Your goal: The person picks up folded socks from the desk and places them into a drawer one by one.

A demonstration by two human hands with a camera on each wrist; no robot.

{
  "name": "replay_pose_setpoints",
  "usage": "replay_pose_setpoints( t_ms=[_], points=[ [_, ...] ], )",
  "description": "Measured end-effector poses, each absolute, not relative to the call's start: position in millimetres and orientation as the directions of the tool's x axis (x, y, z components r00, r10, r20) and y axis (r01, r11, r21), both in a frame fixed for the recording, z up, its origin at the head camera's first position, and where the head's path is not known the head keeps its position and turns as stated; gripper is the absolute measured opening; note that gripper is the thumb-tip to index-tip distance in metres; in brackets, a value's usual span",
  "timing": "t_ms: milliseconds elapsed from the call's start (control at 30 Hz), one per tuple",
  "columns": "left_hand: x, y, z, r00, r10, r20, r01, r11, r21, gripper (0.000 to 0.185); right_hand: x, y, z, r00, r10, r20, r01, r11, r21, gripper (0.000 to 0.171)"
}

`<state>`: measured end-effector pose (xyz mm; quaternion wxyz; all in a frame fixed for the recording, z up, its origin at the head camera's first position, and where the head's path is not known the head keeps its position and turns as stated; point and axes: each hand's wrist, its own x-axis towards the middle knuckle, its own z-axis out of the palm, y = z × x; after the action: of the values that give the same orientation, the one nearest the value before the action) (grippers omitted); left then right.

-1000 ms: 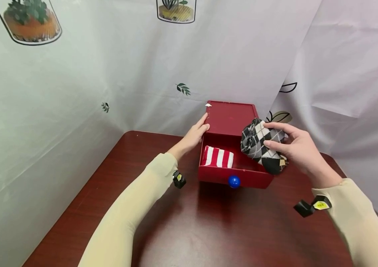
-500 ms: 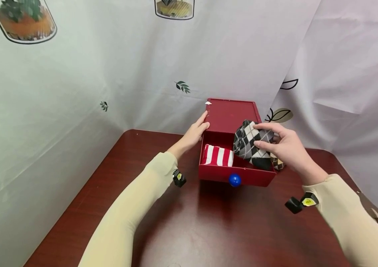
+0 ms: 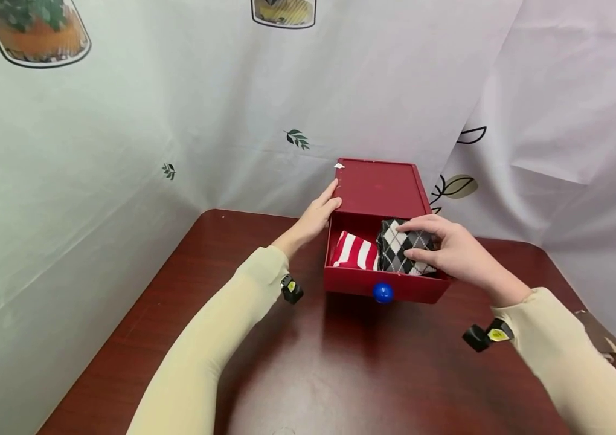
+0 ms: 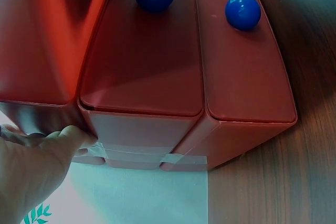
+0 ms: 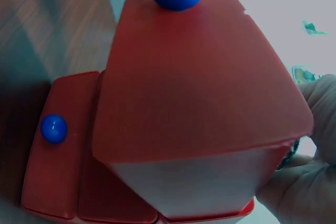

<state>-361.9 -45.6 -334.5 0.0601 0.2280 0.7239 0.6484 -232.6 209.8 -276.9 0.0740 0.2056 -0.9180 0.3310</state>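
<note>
In the head view, a red drawer cabinet [image 3: 378,187] has its top drawer [image 3: 411,292] pulled out. My left hand [image 3: 314,220] rests against the cabinet's upper left side, fingers extended. Inside the drawer's right half lie folded grey, black and white argyle socks [image 3: 394,241]. My right hand [image 3: 452,248] pinches them from the right, thumb and fingertips apart on the fabric. A folded red-and-white striped cloth item [image 3: 354,251] lies in the left half, beside the socks. In the right wrist view, the drawer front hides most of the socks.
The drawer front carries a round blue knob [image 3: 383,293]. Two lower drawers with blue knobs [image 4: 243,12] are closed in the left wrist view. The cabinet stands on a dark wooden table [image 3: 308,374], near a white hanging sheet [image 3: 243,103]. A brown item [image 3: 601,338] lies at the right edge.
My right hand has lowered the argyle socks leftward into the drawer. The striped item has tilted slightly. A tan-checked piece, earlier visible by the drawer's right side, is now hidden. My left hand stays.
</note>
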Motion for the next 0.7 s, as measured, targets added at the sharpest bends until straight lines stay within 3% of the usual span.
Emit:
replay_pose_setpoints(
  t_ms=[433,700],
  points=[
    [-359.0,-46.3,-334.2,-0.886,0.413,0.212,0.256,0.054,0.965,0.056,-236.2,194.8,-279.8,-0.857,-0.478,0.192,-0.515,0.808,-0.285,0.038],
    [-359.9,-46.7,-334.5,-0.883,0.418,0.212,0.250,0.038,0.968,0.057,-237.8,190.3,-278.0,-0.833,-0.532,0.152,-0.553,0.813,-0.185,0.037]
  ],
)
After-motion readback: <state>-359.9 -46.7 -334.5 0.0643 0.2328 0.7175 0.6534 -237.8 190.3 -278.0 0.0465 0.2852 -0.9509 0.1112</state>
